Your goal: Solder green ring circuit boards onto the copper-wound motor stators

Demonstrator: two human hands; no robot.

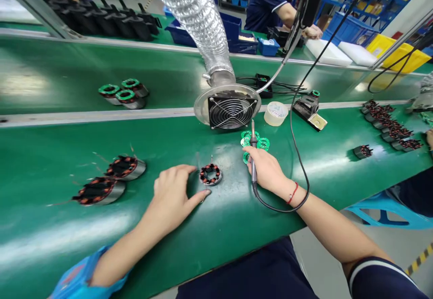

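Observation:
A small wound stator (210, 174) with copper coils lies on the green bench (50, 240) in front of me. My left hand (172, 195) rests beside it, thumb and forefinger spread apart round its left side, holding nothing. My right hand (267, 170) is closed round a soldering iron (253, 148), whose tip points up and away from me. Its black cable (297, 154) loops round my wrist. Several green ring-shaped circuit boards (259, 140) lie just beyond my right hand.
A fume extractor fan (230, 111) on a silver hose stands behind the stator, with a tape roll (275, 113) and iron stand (309, 109) to its right. Two larger stators (111, 179) lie left; more stators (389, 125) sit far right. A person (270, 1) works across the conveyor.

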